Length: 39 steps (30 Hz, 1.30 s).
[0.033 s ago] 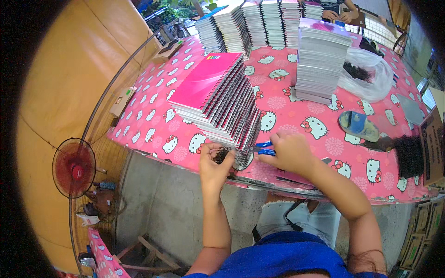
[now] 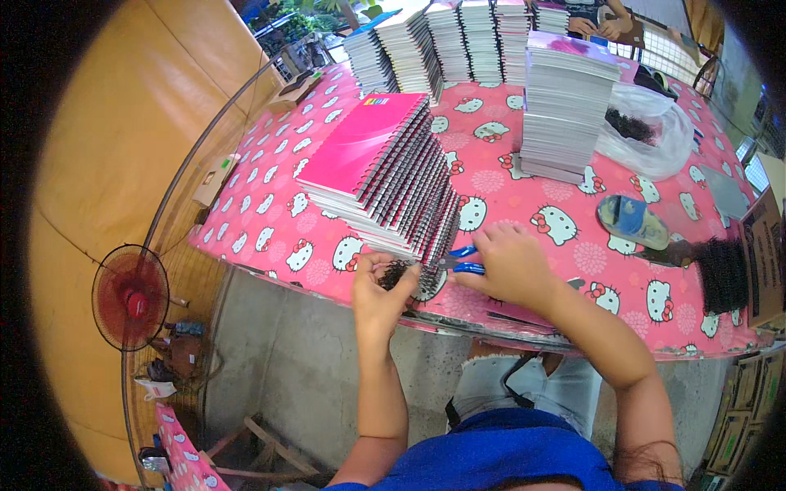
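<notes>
A tall stack of spiral-bound notebooks (image 2: 368,147) with a pink top cover stands in front of me, its black coil spines facing right. My left hand (image 2: 379,286) is closed at the stack's near lower corner, thumb and fingers round a bunch of black wire coil (image 2: 396,274). My right hand (image 2: 516,263) grips blue-handled pliers (image 2: 468,268). The handles are a little apart, and the jaws point left at the coil ends beside my left thumb. What exactly lies between the jaws is too small to make out.
A tall stack of unbound-looking books (image 2: 566,114) stands right of centre, with more notebook stacks (image 2: 446,45) behind. To the right are a plastic bag with black wire (image 2: 667,143), a slipper (image 2: 633,222), black coils (image 2: 720,277) and a cardboard box (image 2: 763,262). Another person's hands (image 2: 602,28) show at the back.
My right hand has shifted slightly upward, and the pliers' handles look a little wider apart. My left hand has barely moved.
</notes>
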### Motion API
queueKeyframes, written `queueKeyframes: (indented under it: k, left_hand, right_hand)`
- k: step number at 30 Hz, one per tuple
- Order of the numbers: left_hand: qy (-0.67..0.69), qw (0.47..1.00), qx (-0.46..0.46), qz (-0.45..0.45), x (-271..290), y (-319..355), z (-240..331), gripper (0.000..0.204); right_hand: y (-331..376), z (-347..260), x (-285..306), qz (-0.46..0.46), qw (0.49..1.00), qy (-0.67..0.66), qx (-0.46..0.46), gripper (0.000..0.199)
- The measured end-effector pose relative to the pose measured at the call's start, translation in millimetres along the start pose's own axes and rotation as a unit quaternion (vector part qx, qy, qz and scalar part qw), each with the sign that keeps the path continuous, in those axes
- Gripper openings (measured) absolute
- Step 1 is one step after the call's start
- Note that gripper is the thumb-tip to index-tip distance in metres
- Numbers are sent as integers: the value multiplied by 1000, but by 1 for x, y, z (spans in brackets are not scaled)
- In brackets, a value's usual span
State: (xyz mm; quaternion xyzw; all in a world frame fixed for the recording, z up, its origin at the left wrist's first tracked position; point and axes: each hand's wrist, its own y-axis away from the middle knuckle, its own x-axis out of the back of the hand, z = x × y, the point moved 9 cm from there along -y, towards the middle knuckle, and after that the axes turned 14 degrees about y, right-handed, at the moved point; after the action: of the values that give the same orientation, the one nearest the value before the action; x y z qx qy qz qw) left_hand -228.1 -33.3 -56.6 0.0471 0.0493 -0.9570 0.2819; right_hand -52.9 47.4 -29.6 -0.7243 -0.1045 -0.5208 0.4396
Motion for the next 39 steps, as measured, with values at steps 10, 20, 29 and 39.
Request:
queueKeyframes:
  k: [10, 20, 29, 39]
  left_hand:
    - [-17, 999, -49, 6, 9, -5, -14, 37]
    - [-37, 999, -25, 16, 6, 0, -16, 38]
    - [-63, 997, -38, 0, 10, -2, -38, 33]
    - [-24, 999, -33, 3, 4, 0, -43, 33]
  right_hand:
    - [2, 2, -11, -74, 997, 16, -11, 59]
    - [10, 0, -27, -242, 970, -6, -17, 59]
    - [11, -2, -45, -293, 954, -40, -53, 60]
    - [13, -1, -20, 41, 998, 20, 33, 57]
